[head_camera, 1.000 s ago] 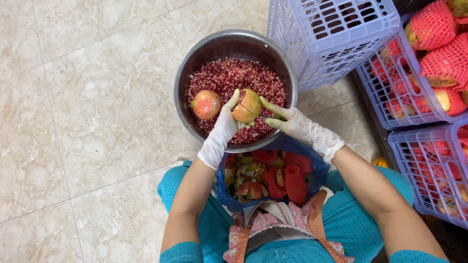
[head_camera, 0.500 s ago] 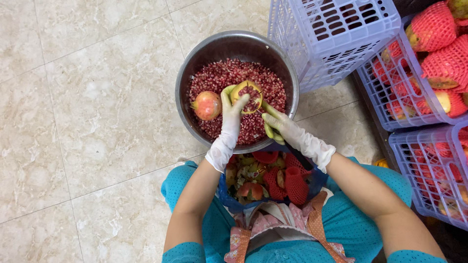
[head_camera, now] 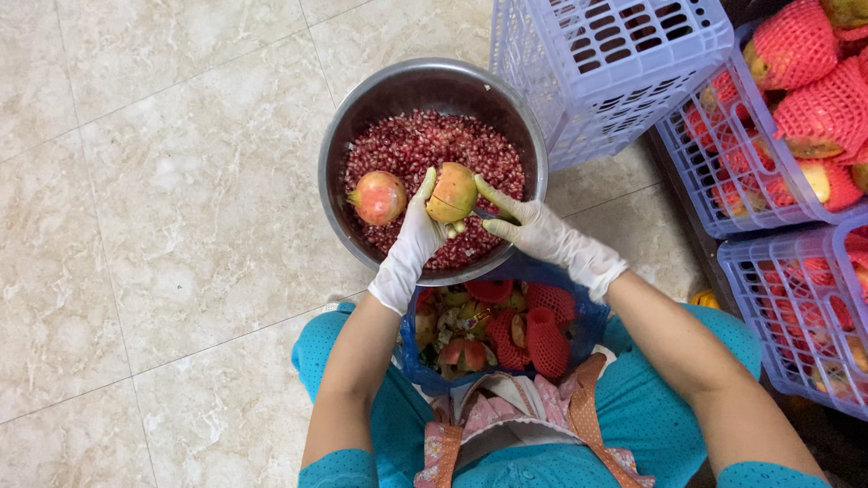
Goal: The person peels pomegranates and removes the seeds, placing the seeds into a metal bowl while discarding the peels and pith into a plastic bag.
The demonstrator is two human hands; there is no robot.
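Note:
My left hand (head_camera: 416,239), in a white glove, grips a yellow-red pomegranate (head_camera: 452,192) over a steel bowl (head_camera: 362,99) full of red pomegranate seeds (head_camera: 425,145). My gloved right hand (head_camera: 542,233) sits just right of the fruit, forefinger stretched to its skin. A small knife (head_camera: 481,215) shows as a dark sliver between thumb and forefinger. A second whole pomegranate (head_camera: 378,197) lies on the seeds at the bowl's left.
A blue bag (head_camera: 592,316) of peels and red foam nets rests between my knees, under the bowl's near rim. An upturned lilac basket (head_camera: 615,63) stands behind the bowl. Lilac crates (head_camera: 796,208) of netted pomegranates line the right side. Beige tiles (head_camera: 163,226) lie to the left.
My left hand lifted the pomegranate and turned it, then lowered it a little. My right hand dipped away and came back to the fruit's right side.

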